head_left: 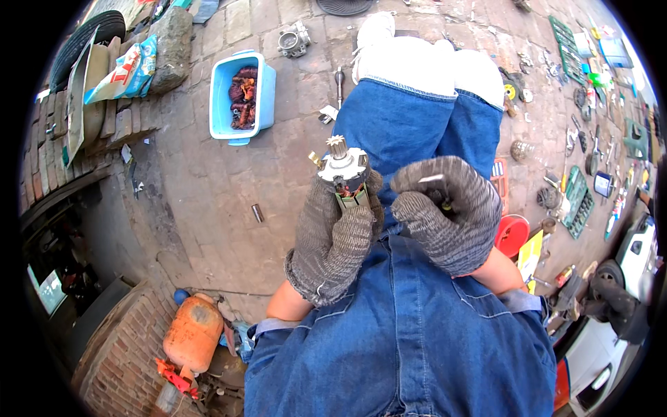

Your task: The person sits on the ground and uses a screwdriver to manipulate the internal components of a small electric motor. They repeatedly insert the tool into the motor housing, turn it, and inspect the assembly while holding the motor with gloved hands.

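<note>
A short cylindrical motor-like part of bare metal and black, with a white cap and a toothed steel gear on top (344, 167), is held in front of the person's lap, above the denim. The left hand, in a grey knitted glove (325, 240), wraps its lower body, thumb pressed against the near side; gripping it low leaves the gear and cap uncovered, presumably so that end can be seen and reached. The right hand, in a matching glove (455, 215), is curled just beside it, thumb toward bent fingers. Something small and dark shows inside the curl, but blur hides its shape, and I cannot tell whether it is pinched.

Beyond the hands, a small dark metal cylinder (258, 213) lies on the reddish brick paving (229, 267). Farther out, a light-blue rectangular plastic tub (217, 97) holds reddish-brown pieces (243, 104), its walls likely keeping them together. On the right, a round red dish (512, 236) sits near the elbow, and a green socket case (577, 201) lies spread open, perhaps for easy picking.
</note>
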Demonstrator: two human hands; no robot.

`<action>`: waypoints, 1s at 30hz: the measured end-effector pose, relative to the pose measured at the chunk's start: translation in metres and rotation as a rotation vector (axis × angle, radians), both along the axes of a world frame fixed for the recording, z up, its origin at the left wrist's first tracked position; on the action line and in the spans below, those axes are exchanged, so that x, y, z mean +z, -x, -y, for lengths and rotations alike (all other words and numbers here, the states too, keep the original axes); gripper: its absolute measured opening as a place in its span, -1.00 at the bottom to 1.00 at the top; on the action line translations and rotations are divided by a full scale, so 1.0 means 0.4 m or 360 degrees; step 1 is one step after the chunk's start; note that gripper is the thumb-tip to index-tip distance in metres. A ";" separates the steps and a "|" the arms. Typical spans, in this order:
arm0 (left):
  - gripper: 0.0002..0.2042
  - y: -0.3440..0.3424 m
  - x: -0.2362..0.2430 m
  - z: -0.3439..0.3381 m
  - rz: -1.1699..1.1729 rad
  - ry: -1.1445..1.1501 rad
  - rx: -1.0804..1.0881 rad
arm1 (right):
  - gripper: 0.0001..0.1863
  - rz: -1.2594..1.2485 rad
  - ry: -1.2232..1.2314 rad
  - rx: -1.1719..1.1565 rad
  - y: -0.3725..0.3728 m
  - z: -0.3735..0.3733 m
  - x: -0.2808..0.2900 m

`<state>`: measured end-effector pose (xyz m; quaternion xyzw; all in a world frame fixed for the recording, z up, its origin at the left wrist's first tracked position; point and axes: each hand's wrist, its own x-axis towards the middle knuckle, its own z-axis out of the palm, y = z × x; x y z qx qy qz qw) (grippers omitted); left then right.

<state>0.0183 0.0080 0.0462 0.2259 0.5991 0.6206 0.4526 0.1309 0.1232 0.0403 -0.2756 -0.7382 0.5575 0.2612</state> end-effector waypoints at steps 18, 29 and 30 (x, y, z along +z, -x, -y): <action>-0.55 0.041 -0.047 0.009 -0.1063 0.0035 -0.0349 | -0.83 0.0043 0.1240 0.0103 0.032 -0.008 0.019; -0.57 -0.025 -0.031 0.001 -0.0078 0.0138 0.0082 | -0.76 -0.0205 0.0489 -0.0049 0.021 0.027 -0.015; -0.61 -0.035 -0.032 -0.005 -0.0050 0.0127 0.0169 | -0.76 -0.0225 0.0403 -0.0021 0.018 0.021 -0.023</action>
